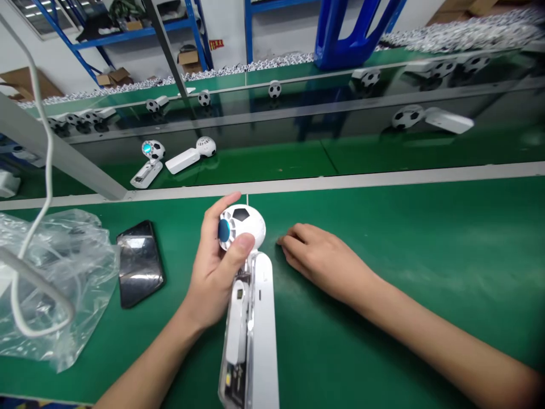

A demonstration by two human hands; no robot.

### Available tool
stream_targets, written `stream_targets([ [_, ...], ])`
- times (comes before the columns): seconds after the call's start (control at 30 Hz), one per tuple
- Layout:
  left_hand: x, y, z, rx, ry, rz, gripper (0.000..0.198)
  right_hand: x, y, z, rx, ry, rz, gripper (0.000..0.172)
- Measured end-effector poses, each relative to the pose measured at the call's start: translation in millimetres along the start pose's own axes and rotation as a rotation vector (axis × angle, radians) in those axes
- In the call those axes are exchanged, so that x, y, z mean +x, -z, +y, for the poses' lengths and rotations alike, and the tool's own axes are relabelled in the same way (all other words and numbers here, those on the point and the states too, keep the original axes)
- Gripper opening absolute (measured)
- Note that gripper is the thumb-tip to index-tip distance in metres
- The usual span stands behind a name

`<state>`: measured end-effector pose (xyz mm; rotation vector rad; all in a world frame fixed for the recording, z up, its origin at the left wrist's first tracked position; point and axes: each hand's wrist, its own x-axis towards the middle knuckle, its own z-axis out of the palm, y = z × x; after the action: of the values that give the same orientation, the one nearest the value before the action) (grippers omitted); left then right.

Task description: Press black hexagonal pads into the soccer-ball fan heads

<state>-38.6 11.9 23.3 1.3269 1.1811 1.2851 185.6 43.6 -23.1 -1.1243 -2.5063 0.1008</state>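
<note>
In my left hand (213, 278) is a small handheld fan (244, 224) whose white head is patterned like a football. My thumb and fingers close around that head, and its blue hub faces left. The fan's handle stretches toward me, and a white shell (264, 329) forms its right side. Along the left side, a clear casing (232, 375) shows a white inner part and a dark circuit board. My right hand (321, 258) rests on the green tabletop to the right of the fan, apart from it. Its fingers are curled together, and their tips hide whatever may be between them.
A black phone (141, 264) lies left, beside a clear plastic bag (55, 284) and a hanging white cable (49, 153). Beyond the white table edge (340, 183), a green conveyor belt (272, 159) carries similar fans (187, 159). A blue plastic stool (340, 51) stands behind.
</note>
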Motion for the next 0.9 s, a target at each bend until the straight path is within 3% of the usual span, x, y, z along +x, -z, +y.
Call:
stream_targets([
  [0.1, -1, -2.1, -2, -0.095, 0.052, -0.039, 0.054, -5, 10, 2, 0.016, 0.01, 0.087, 0.024],
  [0.2, -5, -4.0, -7, -0.149, 0.063, -0.068, 0.056, -14, 32, -1, 0.044, 0.073, 0.273, 0.02],
  [0.27, -9, -5.7, -11, -0.155, 0.027, -0.095, 0.054, -21, 48, -6, 0.125, 0.126, 0.357, 0.029],
  [0.33, -14, -7.9, -14, -0.159, -0.013, -0.116, 0.051, -28, 60, -13, 0.278, 0.111, 0.348, 0.042],
  [0.47, -21, -11.3, -20, -0.2, -0.023, -0.156, 0.053, -35, 65, -26, 0.468, 0.02, 0.426, 0.059],
  [0.63, -21, -12.8, -21, -0.285, -0.002, -0.252, 0.053, -25, 59, -33, 0.419, 0.146, 0.373, 0.042],
  [0.77, -21, -13.2, -20, -0.273, 0.039, -0.331, 0.057, -11, 51, -45, 0.576, -0.092, 0.523, 0.026],
  [0.9, -25, -13.9, -25, -0.222, 0.062, -0.362, 0.061, -4, 48, -53, 0.647, -0.244, 0.485, 0.014],
])
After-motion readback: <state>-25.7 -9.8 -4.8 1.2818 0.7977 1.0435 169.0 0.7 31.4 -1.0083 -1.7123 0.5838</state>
